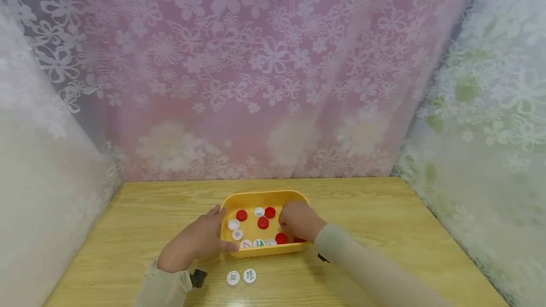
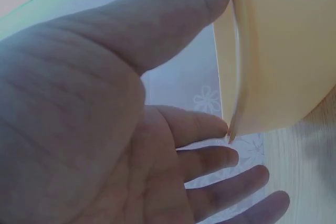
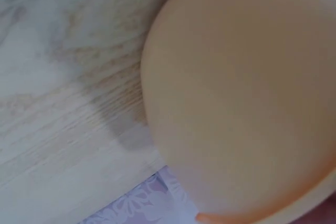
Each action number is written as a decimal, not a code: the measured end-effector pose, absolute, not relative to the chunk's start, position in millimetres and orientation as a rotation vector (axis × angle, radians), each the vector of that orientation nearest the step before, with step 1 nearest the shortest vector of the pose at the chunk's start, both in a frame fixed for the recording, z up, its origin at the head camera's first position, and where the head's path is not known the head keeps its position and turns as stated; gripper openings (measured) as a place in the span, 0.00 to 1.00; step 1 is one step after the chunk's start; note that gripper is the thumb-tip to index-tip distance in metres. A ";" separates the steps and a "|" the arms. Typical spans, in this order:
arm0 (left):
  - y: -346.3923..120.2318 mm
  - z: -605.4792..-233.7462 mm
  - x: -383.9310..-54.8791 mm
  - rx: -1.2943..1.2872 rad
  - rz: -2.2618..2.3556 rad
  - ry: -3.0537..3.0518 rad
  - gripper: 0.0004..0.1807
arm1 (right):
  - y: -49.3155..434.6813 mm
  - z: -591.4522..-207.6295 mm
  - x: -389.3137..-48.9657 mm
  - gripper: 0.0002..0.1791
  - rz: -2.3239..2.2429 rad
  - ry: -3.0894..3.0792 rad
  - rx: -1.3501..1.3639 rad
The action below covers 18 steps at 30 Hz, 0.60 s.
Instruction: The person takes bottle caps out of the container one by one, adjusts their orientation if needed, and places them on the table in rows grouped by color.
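Observation:
A yellow plastic tray [image 1: 273, 251] stands on the table with red and white bottle caps in it. My left hand [image 1: 198, 238] spans its left end, thumb at the front rim. In the left wrist view the fingers [image 2: 210, 195] reach out fairly straight, the index fingertip touching the rim. My right hand [image 1: 300, 221] is down inside the tray's right part, fingers bent. A sliver of white cap [image 1: 280, 226] shows beside them; the fingertips are hidden, so a hold cannot be made out. The right wrist view shows mainly the tray's outer wall [image 3: 241, 93].
Two white caps, one with a square code [image 1: 232, 277] and one with green print [image 1: 249, 276], lie on the wooden table [image 1: 367, 203] before the tray. Flowered curtains [image 1: 264, 75] hang behind and on both sides.

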<state>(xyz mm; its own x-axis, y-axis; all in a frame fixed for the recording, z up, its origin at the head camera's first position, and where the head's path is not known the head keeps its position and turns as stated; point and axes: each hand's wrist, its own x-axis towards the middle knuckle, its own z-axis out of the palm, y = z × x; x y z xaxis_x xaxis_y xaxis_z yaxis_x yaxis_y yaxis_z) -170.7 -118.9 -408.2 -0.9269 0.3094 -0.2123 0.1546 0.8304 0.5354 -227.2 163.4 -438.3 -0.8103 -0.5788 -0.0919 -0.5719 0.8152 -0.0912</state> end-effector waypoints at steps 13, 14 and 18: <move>-127.8 -411.1 -176.8 0.387 0.766 2.926 0.27 | 151.7 -440.0 -222.4 0.10 0.207 2.910 -0.908; -128.2 -412.9 -178.2 0.394 0.760 2.938 0.26 | 151.0 -439.6 -222.8 0.10 0.218 2.908 -0.908; -126.0 -418.6 -183.0 0.370 0.787 2.928 0.29 | 152.3 -438.9 -221.4 0.10 0.285 2.901 -0.930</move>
